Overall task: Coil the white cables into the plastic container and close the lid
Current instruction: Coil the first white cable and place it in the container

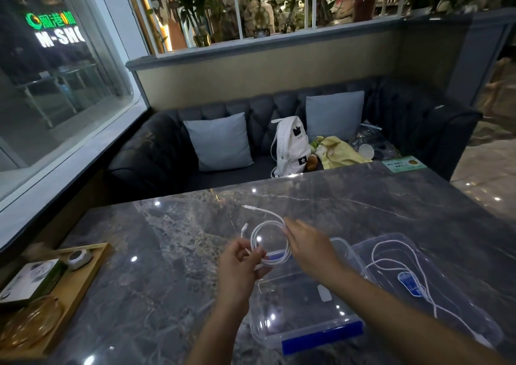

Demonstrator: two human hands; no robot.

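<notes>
1. While working outward from the body, found the plastic container [301, 306] nearest, open-topped on the table [156, 281], under both forearms, with no cable showing in it.
2. Saw what looked like its lid [452, 267] just to the right, a second white cable [391, 241] sprawled loose across it.
3. Found the left hand [240, 264] just past the container's far rim, thumb and fingers pinching the near side of the coiled white cable [276, 260].
4. Placed the right hand [310, 243] beside it, palm down, fingertips closed on the coil's far right edge, forearm crossing above the container.
5. Judged the coil raised and facing the camera, its free plug end [245, 206] lying beyond to the left; judged a short draw back and down enough to drop it in.
</notes>
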